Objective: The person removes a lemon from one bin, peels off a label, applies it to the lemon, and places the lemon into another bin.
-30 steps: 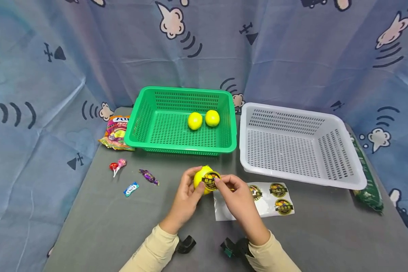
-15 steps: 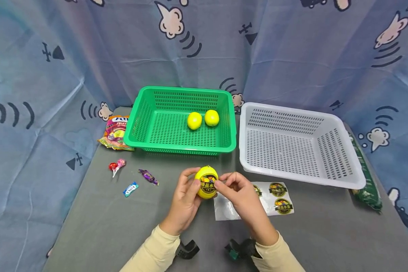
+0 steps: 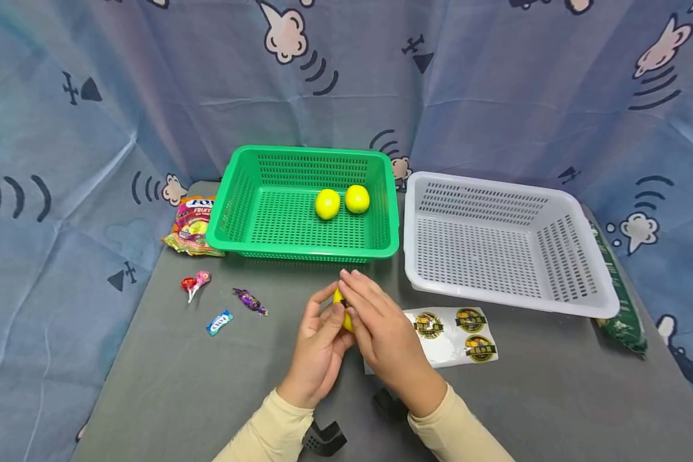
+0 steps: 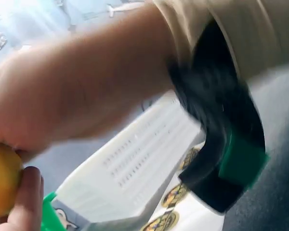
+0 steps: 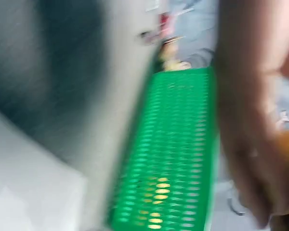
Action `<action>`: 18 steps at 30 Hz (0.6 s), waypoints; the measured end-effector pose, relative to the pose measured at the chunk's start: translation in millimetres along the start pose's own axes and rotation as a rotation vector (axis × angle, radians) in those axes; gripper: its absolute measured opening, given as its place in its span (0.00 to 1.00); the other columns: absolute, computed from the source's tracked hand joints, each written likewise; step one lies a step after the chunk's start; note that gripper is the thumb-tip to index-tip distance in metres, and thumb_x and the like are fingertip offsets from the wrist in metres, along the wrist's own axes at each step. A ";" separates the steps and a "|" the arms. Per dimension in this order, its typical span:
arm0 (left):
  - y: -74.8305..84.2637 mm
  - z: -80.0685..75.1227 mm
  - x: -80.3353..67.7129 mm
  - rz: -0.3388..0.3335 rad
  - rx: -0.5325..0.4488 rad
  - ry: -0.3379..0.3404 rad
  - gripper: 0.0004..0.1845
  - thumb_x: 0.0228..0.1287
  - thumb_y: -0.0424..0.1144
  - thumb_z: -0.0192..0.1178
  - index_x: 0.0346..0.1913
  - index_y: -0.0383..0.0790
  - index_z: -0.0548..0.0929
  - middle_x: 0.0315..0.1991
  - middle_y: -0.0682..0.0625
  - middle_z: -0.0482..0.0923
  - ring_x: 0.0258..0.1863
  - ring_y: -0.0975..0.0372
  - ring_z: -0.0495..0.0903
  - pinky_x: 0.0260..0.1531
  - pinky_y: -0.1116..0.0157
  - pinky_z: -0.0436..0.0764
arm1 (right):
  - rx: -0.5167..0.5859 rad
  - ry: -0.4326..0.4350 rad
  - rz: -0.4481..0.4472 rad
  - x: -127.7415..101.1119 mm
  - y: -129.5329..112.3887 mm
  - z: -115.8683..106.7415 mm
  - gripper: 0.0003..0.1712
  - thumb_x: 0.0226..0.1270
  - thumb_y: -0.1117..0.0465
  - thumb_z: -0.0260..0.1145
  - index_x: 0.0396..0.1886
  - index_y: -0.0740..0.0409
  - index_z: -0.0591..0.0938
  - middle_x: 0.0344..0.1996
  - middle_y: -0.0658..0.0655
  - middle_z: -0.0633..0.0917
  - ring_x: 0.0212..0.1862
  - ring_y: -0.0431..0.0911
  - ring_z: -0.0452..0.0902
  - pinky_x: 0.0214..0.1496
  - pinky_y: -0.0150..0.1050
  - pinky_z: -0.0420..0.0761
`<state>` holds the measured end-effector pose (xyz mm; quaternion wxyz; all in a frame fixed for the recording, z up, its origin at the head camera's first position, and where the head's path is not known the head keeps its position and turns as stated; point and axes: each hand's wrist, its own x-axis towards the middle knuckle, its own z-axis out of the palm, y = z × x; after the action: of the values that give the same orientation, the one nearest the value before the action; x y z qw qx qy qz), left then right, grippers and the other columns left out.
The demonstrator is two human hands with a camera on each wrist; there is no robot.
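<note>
In the head view a yellow lemon is held by my left hand, its thumb on the near side and the fingers round the back. My right hand lies flat against the lemon's right side, fingers straight and together. It hides most of the fruit and nearly all of the round black-and-gold sticker on it. In the left wrist view the lemon shows at the left edge beside a fingertip. A sheet of similar stickers lies on the table, partly behind my right hand.
A green basket with two lemons stands at the back, beside a white basket. Leftward lie a candy bag, lollipops and two wrapped candies. A green bag sits partly under the white basket's right side.
My right hand has gone from pinching at the sticker's edge to lying straight-fingered over it on the lemon. The lemon has turned, so its sticker faces the right hand.
</note>
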<state>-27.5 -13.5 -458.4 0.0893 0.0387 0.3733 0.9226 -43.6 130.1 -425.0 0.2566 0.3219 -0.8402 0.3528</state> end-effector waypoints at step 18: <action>6.3 -12.9 3.0 -0.058 0.032 -0.047 0.18 0.77 0.45 0.62 0.67 0.57 0.78 0.57 0.52 0.82 0.51 0.63 0.84 0.49 0.65 0.84 | 0.100 0.022 0.045 -8.7 2.9 3.3 0.23 0.89 0.55 0.50 0.66 0.64 0.82 0.69 0.61 0.79 0.73 0.62 0.71 0.75 0.54 0.68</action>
<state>-33.1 -26.2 -463.2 0.1240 0.0508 0.3866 0.9125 -40.7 132.2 -434.0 0.2415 0.3112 -0.8257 0.4037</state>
